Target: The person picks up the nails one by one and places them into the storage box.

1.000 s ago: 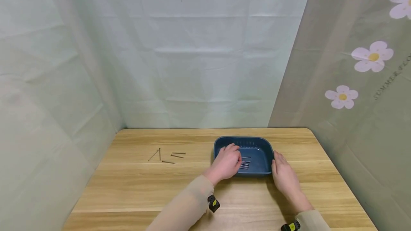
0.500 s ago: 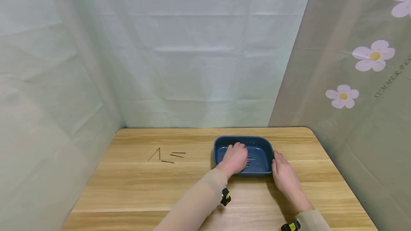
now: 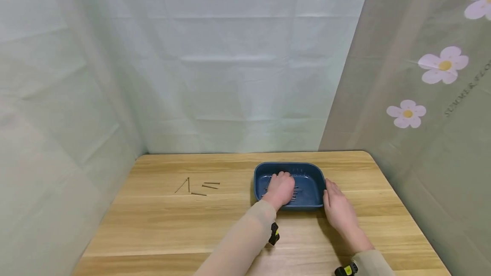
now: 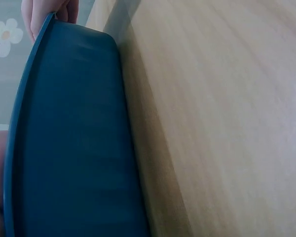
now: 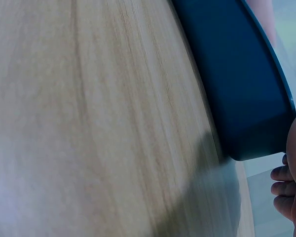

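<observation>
While the blue tray (image 3: 312,191) stands on the wooden tabletop (image 3: 161,225), toward its right half, the left hand (image 3: 280,189) lies inside the tray with the fingers bent downward over a few thin nails (image 3: 295,194) on the tray floor; whether the fingers pinch a nail cannot be seen, because the hand covers its own fingertips. The right hand (image 3: 337,208) rests on the tabletop just beside the right wall of the tray, fingers straight and relaxed, the fingertips touching the wall. Far to the left on the tabletop lie some loose nails (image 3: 197,187), well apart from the tray. A pale curtain (image 3: 230,76) hangs behind the tabletop.
</observation>
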The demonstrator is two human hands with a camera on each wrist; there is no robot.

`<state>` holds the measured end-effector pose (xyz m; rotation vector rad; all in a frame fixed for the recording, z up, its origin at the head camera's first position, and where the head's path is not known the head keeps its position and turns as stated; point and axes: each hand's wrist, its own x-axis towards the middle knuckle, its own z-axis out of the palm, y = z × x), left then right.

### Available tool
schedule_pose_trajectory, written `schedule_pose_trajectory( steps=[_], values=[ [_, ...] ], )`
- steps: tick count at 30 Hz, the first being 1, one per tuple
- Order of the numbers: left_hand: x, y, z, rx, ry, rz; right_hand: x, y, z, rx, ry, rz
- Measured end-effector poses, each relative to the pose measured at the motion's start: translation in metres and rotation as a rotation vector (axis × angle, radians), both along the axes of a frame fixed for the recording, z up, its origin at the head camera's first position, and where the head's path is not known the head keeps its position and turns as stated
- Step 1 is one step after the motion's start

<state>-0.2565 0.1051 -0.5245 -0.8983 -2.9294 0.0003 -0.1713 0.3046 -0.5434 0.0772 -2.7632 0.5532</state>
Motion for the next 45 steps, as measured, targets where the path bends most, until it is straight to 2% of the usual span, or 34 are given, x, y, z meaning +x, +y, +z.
schedule_pose_trajectory(
  steps=[6,12,24,37,45],
  values=[
    [-0.001,0.0,-0.003,-0.002,0.027,0.008,-0.001,0.0,-0.001,0.001,-0.004,0.002],
    [-0.002,0.001,0.001,0.001,0.028,0.011,-0.001,0.0,-0.002,0.009,0.01,0.0],
    [0.003,-0.012,0.009,0.143,0.004,-0.023,0.002,-0.002,0.001,0.009,-0.007,0.006],
    [0.019,-0.029,0.016,0.319,0.056,-0.093,0.003,-0.001,0.005,0.006,-0.019,0.006],
    [0.034,-0.043,0.018,0.408,0.028,-0.117,0.004,-0.002,0.007,0.002,-0.044,0.001]
  ],
)
